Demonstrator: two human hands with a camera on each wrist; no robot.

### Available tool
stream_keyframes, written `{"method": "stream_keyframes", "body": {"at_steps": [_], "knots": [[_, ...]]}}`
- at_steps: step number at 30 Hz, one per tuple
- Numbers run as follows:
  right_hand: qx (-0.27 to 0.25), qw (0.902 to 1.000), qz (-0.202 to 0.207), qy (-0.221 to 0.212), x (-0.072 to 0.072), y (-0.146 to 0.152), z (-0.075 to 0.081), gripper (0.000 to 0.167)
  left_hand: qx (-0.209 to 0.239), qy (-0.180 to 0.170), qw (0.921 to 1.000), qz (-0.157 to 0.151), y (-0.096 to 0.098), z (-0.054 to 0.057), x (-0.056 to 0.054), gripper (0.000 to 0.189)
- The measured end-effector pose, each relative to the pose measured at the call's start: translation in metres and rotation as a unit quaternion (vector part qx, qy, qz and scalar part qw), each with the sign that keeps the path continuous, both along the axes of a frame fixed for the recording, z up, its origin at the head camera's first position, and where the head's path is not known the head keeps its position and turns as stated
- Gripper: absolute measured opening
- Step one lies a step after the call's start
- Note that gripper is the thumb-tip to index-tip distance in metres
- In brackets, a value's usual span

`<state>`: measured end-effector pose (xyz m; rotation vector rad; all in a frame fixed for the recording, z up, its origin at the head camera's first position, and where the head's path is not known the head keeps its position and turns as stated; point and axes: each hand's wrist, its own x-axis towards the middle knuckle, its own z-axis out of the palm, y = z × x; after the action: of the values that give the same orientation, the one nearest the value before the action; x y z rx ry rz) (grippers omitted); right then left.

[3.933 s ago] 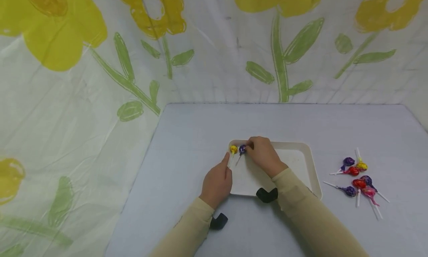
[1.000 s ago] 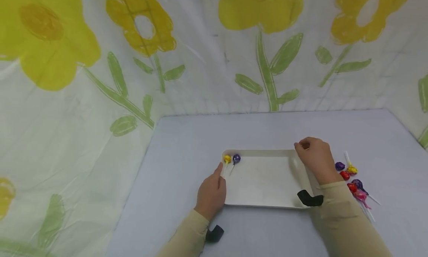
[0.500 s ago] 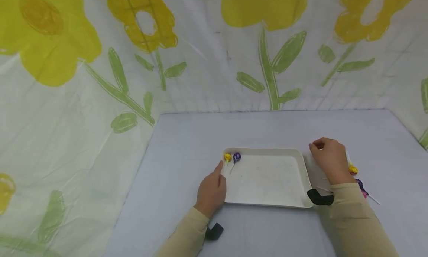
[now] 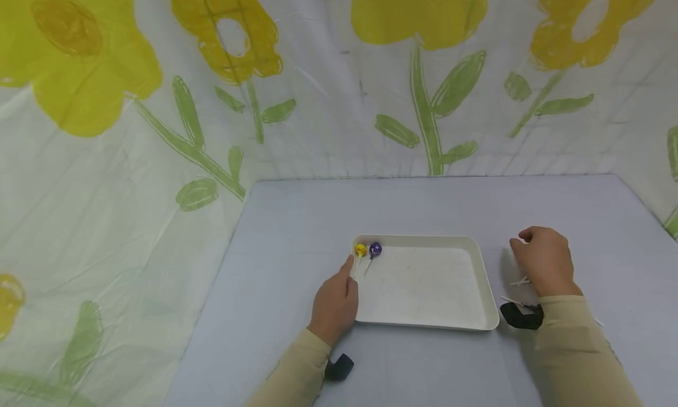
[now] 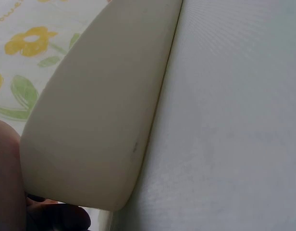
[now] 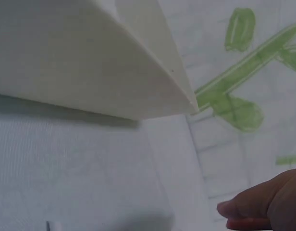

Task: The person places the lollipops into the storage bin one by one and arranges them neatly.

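A shallow white tray [image 4: 424, 283] lies on the table. In its far left corner, a yellow-wrapped lollipop [image 4: 361, 250] and a purple-wrapped lollipop [image 4: 375, 250] lie side by side, sticks toward me. My left hand [image 4: 336, 304] holds the tray's left edge, index finger along the rim; in the left wrist view the tray wall [image 5: 95, 106] sits beside the thumb and fingers. My right hand [image 4: 545, 260] hovers right of the tray, fingers loosely bent, thumb and index apart, holding nothing. Beneath it, lollipop sticks [image 4: 520, 282] stick out; their wrapped heads are mostly hidden.
The pale table [image 4: 296, 219] extends around the tray. Behind it hangs a white sheet [image 4: 339, 119] printed with yellow flowers. A dark band piece [image 4: 521, 316] sits at the right wrist, another [image 4: 339, 367] at the left.
My right hand has left the purple lollipop in the tray and moved right, past the tray's edge, over the loose lollipops. The left hand stays at the tray's left edge.
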<state>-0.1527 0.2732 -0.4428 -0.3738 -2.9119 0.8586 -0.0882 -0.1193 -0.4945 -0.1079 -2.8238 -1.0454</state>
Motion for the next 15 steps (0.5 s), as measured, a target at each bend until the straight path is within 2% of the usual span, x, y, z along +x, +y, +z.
{"method": "stream_keyframes", "body": {"at_steps": [8,15], "knots": [[0.015,0.9995,0.007,-0.026,0.004,0.007,-0.007,0.047,-0.005,-0.002,1.0,0.004,0.0,0.0,0.001,0.05],[0.028,0.9986,0.013,-0.042,0.006,0.016,-0.012,0.045,-0.005,-0.005,1.0,0.006,0.001,-0.001,0.0,0.05]]}}
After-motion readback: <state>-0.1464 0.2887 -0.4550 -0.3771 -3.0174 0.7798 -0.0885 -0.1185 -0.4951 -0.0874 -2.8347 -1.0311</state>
